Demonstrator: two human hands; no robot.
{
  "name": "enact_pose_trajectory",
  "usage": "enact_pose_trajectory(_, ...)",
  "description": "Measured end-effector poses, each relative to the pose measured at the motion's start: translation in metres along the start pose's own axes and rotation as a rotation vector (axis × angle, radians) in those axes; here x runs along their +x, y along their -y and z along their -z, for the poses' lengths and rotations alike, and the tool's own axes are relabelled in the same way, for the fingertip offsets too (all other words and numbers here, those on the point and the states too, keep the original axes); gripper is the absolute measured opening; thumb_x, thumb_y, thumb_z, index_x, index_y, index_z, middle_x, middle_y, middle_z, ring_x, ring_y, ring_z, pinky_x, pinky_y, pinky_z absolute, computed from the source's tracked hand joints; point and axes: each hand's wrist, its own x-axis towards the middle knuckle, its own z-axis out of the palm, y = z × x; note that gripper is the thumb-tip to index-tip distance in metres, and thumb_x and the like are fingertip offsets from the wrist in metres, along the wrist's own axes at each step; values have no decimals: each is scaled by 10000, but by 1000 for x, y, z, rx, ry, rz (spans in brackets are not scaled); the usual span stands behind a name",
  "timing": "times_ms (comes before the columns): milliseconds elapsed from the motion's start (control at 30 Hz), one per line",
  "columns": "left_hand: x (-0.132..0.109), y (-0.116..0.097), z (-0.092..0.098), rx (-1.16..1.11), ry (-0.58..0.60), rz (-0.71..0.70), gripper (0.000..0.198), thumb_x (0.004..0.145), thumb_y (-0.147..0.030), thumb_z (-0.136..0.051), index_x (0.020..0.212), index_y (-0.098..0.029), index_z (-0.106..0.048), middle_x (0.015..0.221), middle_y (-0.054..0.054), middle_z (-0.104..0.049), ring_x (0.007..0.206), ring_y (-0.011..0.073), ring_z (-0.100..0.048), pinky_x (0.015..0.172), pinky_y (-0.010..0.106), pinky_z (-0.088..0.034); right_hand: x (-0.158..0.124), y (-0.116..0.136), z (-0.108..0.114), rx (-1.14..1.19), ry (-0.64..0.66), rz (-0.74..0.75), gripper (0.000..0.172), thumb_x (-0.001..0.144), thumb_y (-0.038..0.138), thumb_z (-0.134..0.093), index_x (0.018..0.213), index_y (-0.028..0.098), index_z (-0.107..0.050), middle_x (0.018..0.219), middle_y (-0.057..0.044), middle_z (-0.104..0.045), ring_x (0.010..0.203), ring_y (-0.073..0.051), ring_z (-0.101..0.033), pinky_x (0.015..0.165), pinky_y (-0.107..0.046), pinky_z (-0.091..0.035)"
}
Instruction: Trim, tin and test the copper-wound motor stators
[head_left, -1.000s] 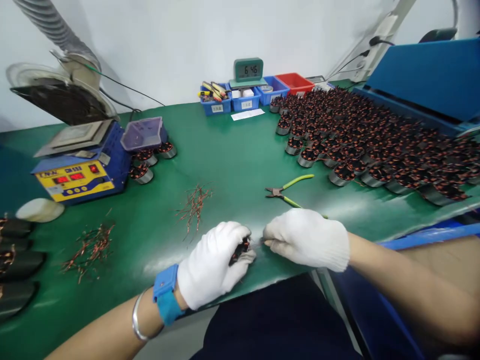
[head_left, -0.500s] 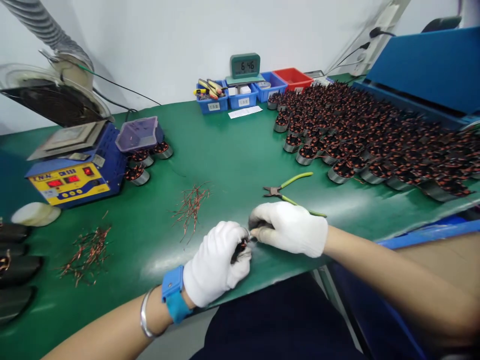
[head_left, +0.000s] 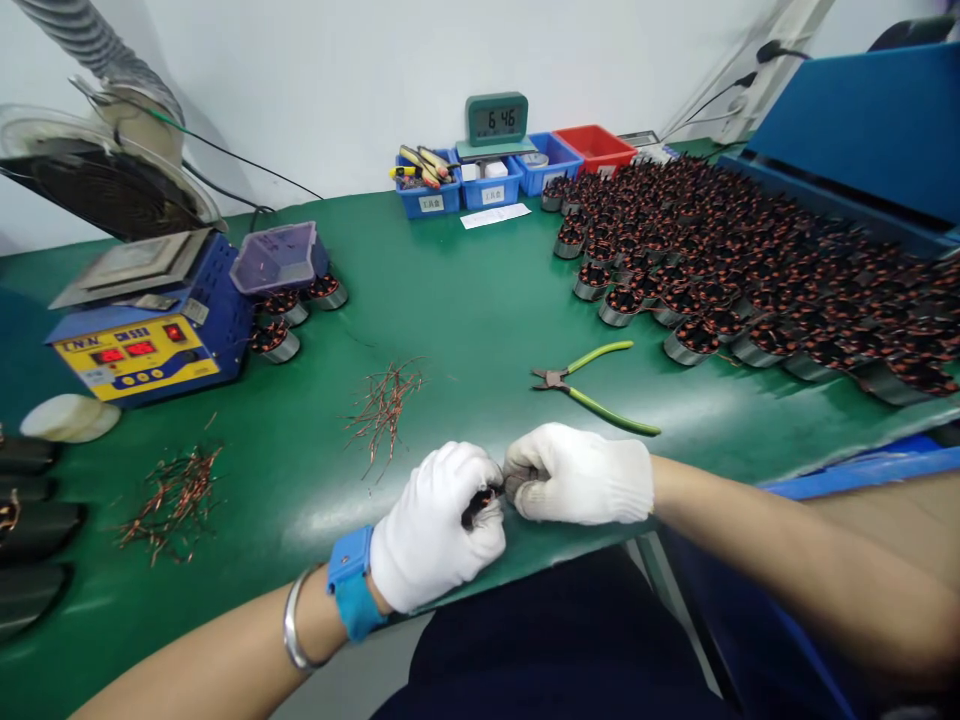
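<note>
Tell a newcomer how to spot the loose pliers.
On the green table, find the right hand. Just beyond it lie splayed pliers, set apart from the yellowish tools in the leftmost blue bin by their lime-green handles.

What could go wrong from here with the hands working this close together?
The left grip covers most of the wound part, so a wire could get bent unseen. The pliers lie open just beyond the right grip, which might knock them if it moves forward. Loose wire clippings lie near the left grip and could catch on it if it shifts that way.
</note>
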Motion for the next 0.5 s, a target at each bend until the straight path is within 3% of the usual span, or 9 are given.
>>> enact_pose_trajectory(200, 0, -1, -2, -11, -24, 1, 74, 714, -158, -466, 766, -202, -495, 779, 47, -550, 729, 186, -491, 670, 346, -428, 8, 1, 4, 338, 231, -144, 190, 742, 343, -646, 820, 170, -662, 659, 15, -651, 575, -106, -616, 512, -171, -461)
enact_pose_trajectory(333, 0, -1, -1, -34, -32, 10, 84, 725, -147, -474, 782, -205, -493, 795, 39, -546, 739, 186, -511, 677, 346, -448, 20, -1, -4, 577, 296, -204, 165, 808, 286, -611, 741, 134, -616, 593, 9, -628, 514, -99, -613, 550, -206, -531)
enact_pose_trajectory(433, -3, 1, -2, -63, -45, 11, 171, 736, -134, -489, 888, -213, -502, 913, 47, -568, 803, 185, -560, 709, 336, -486, 23, -1, -9, 625, 306, -148, 161, 844, 219, -571, 715, 126, -595, 560, 22, -605, 485, -87, -597, 527, -194, -522)
enact_pose_trajectory(500, -7, 4, -5, -54, -96, 50, 248, 744, -163, -525, 983, -216, -481, 1101, 85, -557, 917, 212, -590, 770, 358, -510, 24, -2, -12, 645, 322, -113, 169, 854, 196, -549, 702, 129, -579, 544, 38, -583, 472, -83, -585, 517, -195, -519)
